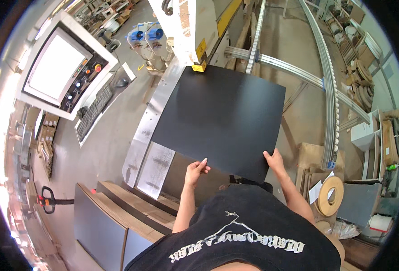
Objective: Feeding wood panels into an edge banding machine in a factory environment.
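A large flat black panel (pixel 222 119) lies before me, its left side along a metal machine bed (pixel 150 118). At its near right corner, my right hand (pixel 275 161) grips the right edge, thumb on top and fingers partly hidden at the side. By the near edge is my left hand (pixel 196 172). Its fingers are curled closed just outside the panel, and the thumb tip meets the edge. A yellow machine guard (pixel 199 67) stands at the panel's far left corner.
A control console (pixel 64 67) with a screen, and a keyboard (pixel 94 107) on a shelf, stand at left. A roller-topped rail frame (pixel 332 104) extends at right. Stacked panels (pixel 102 221) lie lower left, near a pallet jack handle (pixel 48 200). An edge-banding roll (pixel 330 195) sits lower right.
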`<state>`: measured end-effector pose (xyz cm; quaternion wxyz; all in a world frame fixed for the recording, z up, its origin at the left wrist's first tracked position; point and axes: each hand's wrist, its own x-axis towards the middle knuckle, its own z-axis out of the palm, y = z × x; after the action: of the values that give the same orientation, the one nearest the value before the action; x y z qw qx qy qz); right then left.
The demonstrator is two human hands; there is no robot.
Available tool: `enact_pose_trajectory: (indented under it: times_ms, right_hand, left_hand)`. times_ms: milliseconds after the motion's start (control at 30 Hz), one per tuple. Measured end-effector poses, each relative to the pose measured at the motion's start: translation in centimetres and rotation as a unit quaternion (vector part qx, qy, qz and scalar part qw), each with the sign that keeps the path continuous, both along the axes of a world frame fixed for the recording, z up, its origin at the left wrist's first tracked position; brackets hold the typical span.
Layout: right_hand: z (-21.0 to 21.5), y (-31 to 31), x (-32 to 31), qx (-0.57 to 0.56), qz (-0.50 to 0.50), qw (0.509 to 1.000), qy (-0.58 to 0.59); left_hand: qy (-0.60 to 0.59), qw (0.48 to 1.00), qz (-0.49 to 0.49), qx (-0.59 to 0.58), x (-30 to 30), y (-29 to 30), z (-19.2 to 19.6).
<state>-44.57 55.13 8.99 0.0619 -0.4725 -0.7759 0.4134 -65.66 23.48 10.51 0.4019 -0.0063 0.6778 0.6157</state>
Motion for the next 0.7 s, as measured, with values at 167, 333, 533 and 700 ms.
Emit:
enact_pose_trajectory:
  times_ms: [167, 333, 533, 700]
  right_hand:
    - [-0.1, 3.2, -2.8, 0.016, 0.005, 0.999, -0.046]
    - [0.0, 5.9, -4.6, 0.016, -0.016, 0.998, -0.061]
    - [0.5, 10.3, -7.8, 0.012, -0.035, 0.997, -0.064]
    - [1.5, 15.4, -11.1, 0.002, -0.037, 0.994, -0.1]
  left_hand:
    - [-0.004, 1.0, -0.027, -0.002, -2.4, 2.5, -0.3]
    - [0.002, 0.998, -0.058, -0.016, -4.7, 5.3, -0.4]
    - [-0.008, 0.999, -0.048, -0.019, -8.0, 10.1, 0.1]
    - [0.0, 0.999, -0.043, -0.024, -10.8, 15.6, 0.5]
